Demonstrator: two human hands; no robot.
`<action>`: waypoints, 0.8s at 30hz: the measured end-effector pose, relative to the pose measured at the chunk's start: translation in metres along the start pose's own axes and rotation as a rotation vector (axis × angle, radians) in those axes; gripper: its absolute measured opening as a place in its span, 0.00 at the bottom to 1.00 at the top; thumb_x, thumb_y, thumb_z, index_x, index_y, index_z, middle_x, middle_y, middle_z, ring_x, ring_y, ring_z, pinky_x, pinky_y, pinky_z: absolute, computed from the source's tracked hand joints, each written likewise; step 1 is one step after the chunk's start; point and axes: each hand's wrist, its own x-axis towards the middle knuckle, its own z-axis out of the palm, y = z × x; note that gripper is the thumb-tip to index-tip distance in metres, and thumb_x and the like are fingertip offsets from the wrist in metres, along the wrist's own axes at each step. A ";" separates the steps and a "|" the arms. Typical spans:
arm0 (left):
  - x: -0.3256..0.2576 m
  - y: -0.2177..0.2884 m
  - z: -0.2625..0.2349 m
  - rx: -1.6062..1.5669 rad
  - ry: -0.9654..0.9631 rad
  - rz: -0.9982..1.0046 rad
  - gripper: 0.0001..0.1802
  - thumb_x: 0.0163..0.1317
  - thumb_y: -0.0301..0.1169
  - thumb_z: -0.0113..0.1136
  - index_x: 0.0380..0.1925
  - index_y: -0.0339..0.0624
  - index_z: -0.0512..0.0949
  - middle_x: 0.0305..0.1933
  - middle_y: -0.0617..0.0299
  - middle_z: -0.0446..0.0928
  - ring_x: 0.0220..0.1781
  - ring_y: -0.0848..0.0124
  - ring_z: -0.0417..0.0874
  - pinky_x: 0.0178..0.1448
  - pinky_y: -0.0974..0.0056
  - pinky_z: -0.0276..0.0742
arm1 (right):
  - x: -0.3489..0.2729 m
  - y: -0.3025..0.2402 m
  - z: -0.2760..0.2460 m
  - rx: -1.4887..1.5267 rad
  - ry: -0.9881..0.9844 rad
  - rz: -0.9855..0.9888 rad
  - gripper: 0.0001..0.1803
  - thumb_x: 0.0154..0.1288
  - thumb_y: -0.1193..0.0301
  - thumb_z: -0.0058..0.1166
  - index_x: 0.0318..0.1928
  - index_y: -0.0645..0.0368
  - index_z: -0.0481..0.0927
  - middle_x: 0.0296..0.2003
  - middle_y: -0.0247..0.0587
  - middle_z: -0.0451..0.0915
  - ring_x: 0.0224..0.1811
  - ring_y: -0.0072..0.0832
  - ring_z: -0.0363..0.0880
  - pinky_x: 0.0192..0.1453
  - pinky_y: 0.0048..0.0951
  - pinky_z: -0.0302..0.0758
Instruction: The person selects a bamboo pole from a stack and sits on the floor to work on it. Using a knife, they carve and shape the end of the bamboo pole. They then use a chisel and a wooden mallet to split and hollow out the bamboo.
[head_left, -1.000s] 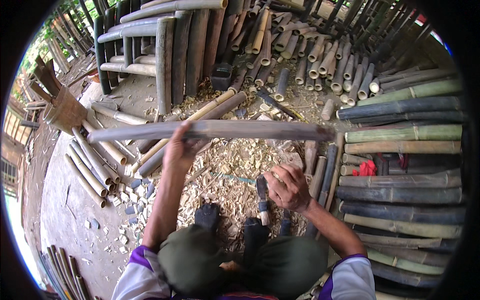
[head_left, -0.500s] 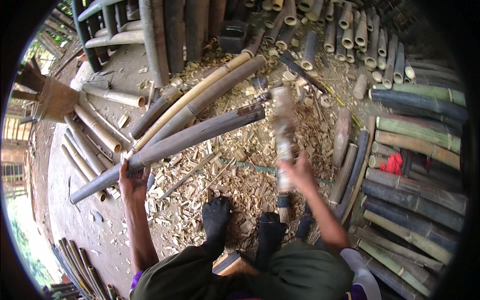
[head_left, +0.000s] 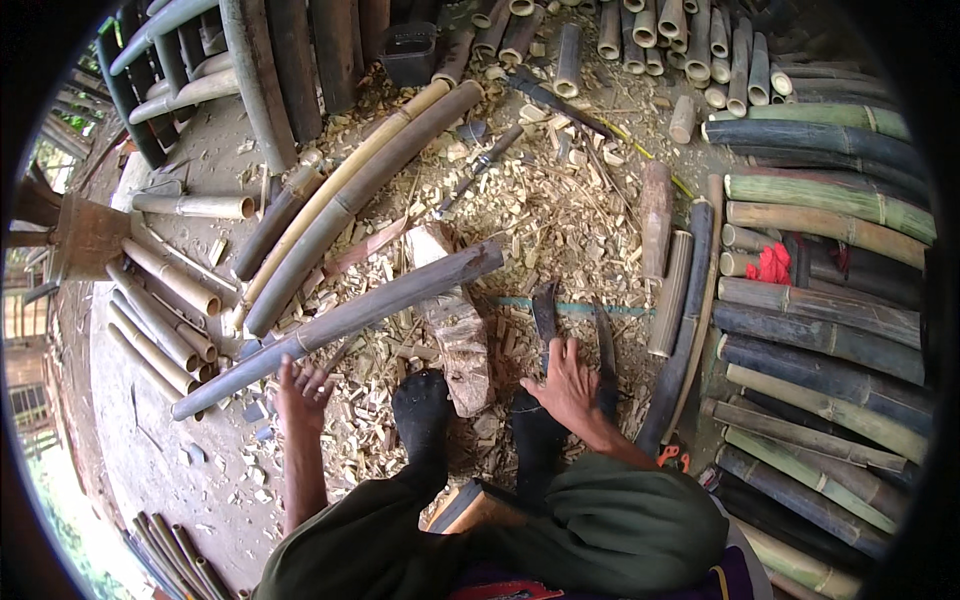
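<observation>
A person's left forearm (head_left: 303,480) stretches forward beside the left leg, the left hand (head_left: 303,400) raised at its end with fingers parted and lightly bent, while the right forearm (head_left: 622,441) slants inward past the right knee (head_left: 650,515); the right hand (head_left: 568,388) reaches down, back uppermost, thumb out to the left, fingers pointing forward, the two hands well apart, left foot (head_left: 422,408) and right foot (head_left: 536,430) planted between bent, spread knees
</observation>
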 end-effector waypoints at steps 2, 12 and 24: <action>-0.032 -0.013 0.008 0.255 -0.091 0.209 0.19 0.66 0.37 0.70 0.51 0.40 0.78 0.37 0.61 0.81 0.35 0.70 0.84 0.41 0.56 0.85 | 0.000 0.005 0.006 0.040 0.004 0.018 0.40 0.62 0.51 0.70 0.63 0.61 0.64 0.53 0.55 0.68 0.47 0.56 0.81 0.42 0.60 0.79; -0.044 0.009 0.132 1.567 -0.363 1.426 0.39 0.46 0.35 0.77 0.61 0.45 0.75 0.63 0.47 0.76 0.68 0.47 0.74 0.68 0.47 0.73 | 0.051 0.065 -0.036 0.173 0.261 0.065 0.29 0.59 0.66 0.67 0.58 0.58 0.69 0.49 0.57 0.76 0.46 0.57 0.83 0.45 0.55 0.79; -0.021 0.020 0.059 1.676 -0.630 1.152 0.27 0.50 0.29 0.74 0.53 0.48 0.80 0.48 0.57 0.83 0.52 0.54 0.85 0.59 0.49 0.78 | -0.061 0.102 -0.002 -0.100 -0.170 0.331 0.43 0.64 0.48 0.68 0.67 0.63 0.65 0.50 0.67 0.82 0.53 0.63 0.82 0.55 0.58 0.77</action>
